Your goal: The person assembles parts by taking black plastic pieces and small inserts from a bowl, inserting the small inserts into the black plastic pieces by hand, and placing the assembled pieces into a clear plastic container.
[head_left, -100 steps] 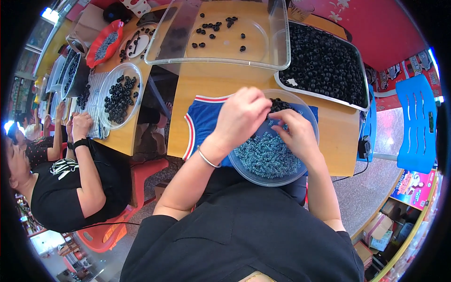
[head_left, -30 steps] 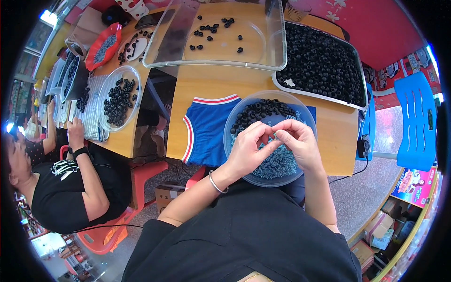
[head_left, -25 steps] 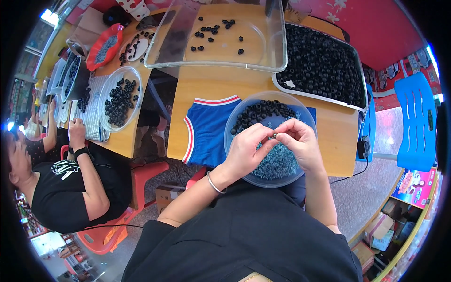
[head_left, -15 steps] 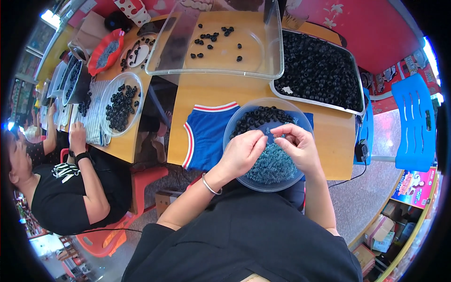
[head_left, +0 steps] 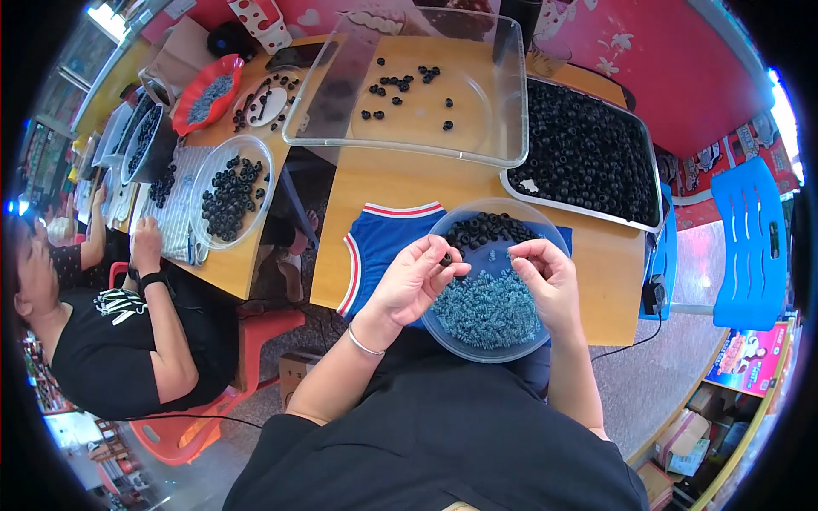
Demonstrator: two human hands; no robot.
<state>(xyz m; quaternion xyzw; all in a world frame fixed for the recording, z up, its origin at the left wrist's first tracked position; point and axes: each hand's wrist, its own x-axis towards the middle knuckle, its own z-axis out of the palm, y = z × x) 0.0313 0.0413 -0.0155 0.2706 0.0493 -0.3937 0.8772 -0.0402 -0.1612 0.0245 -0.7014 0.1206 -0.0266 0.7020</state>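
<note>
Both hands are over a clear round bowl [head_left: 492, 357] at the table's front edge. Small translucent blue plastic pieces [head_left: 490, 313] fill its near part, and round black hollow parts [head_left: 490, 228] lie along its far side. My left hand [head_left: 413, 279], palm partly turned up, pinches one black part [head_left: 446, 260] between thumb and fingertips. Its other fingers are curled. To its right, my right hand [head_left: 550, 285] is closed in a pinch, with what seems a tiny bluish piece at the fingertips, too small to make out well. Blue cloth shorts [head_left: 379, 247] with red-and-white trim lie under the bowl.
A clear bin [head_left: 409, 153] with scattered black parts stands beyond the bowl. Right of it is a white tray [head_left: 588, 217] heaped with black parts. At left, a person in black [head_left: 111, 349] works beside another bowl [head_left: 198, 192]. A blue chair [head_left: 750, 247] stands at right.
My hands have moved apart. The left has turned up and spread somewhat, showing the black part; the right has closed its fingertips. The whole view has shifted slightly.
</note>
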